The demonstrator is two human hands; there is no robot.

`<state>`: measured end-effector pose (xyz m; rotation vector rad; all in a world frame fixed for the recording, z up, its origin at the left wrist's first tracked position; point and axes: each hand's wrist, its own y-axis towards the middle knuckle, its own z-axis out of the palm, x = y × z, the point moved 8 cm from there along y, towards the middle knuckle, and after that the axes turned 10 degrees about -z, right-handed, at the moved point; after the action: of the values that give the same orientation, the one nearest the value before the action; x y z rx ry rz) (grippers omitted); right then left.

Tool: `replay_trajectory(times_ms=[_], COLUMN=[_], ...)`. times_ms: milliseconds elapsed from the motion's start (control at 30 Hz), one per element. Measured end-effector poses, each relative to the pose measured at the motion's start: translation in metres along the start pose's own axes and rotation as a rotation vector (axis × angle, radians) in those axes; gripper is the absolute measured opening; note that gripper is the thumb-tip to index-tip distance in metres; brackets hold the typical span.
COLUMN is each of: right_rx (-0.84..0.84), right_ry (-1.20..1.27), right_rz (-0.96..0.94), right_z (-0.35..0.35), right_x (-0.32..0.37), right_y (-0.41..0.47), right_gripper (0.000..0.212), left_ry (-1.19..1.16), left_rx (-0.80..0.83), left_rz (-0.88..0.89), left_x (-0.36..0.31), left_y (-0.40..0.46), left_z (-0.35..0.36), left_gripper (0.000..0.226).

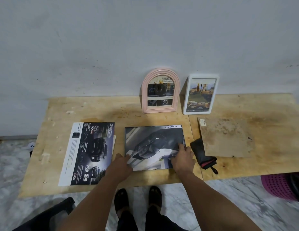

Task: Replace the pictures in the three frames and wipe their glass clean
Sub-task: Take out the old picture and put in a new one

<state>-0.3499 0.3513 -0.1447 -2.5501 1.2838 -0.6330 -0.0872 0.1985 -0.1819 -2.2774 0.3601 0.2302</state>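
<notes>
Paper (153, 147) with a car on it lies in the dark frame (125, 139) on the table (128, 107). Left hand (120, 165) and right hand (183, 158) press it with flat fingers. Slide it gently until every corner fits.

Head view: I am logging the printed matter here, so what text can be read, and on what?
"ADVANC", cut off: pink arched frame.
"DOUBLE CAB": car picture in the flat frame.
"POWERTRAIN & OFF-ROAD ABILITY", "204", "500": brochure.
White frame, brown board's label: too small to read.
</notes>
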Motion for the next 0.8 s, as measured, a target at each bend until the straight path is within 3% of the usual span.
replay_trajectory(times_ms=[133, 300, 433, 600, 800], right_rx=[-0.111, -0.232, -0.149, -0.077, 0.290], right_ry=[0.115, 0.569, 0.759, 0.889, 1.168], right_rz=[-0.035, 0.039, 0.055, -0.040, 0.002], right_z=[-0.012, -0.031, -0.039, -0.061, -0.077], right_x=[0.001, -0.016, -0.027, -0.026, -0.001], right_y=[-0.004, -0.010, -0.009, -0.003, -0.011], right_gripper=[0.058, 0.052, 0.005, 0.022, 0.023], left_ry=[0.029, 0.012, -0.017, -0.055, -0.210], left_rx=[-0.009, 0.014, 0.016, 0.051, 0.111], left_rz=[0.000, -0.015, -0.008, -0.021, -0.067], left_x=[-0.002, 0.002, 0.002, -0.007, 0.007], left_y=[-0.001, -0.002, -0.007, -0.013, -0.003], left_z=[-0.001, -0.002, -0.005, -0.007, -0.002], left_gripper=[0.063, 0.063, 0.062, 0.060, 0.100])
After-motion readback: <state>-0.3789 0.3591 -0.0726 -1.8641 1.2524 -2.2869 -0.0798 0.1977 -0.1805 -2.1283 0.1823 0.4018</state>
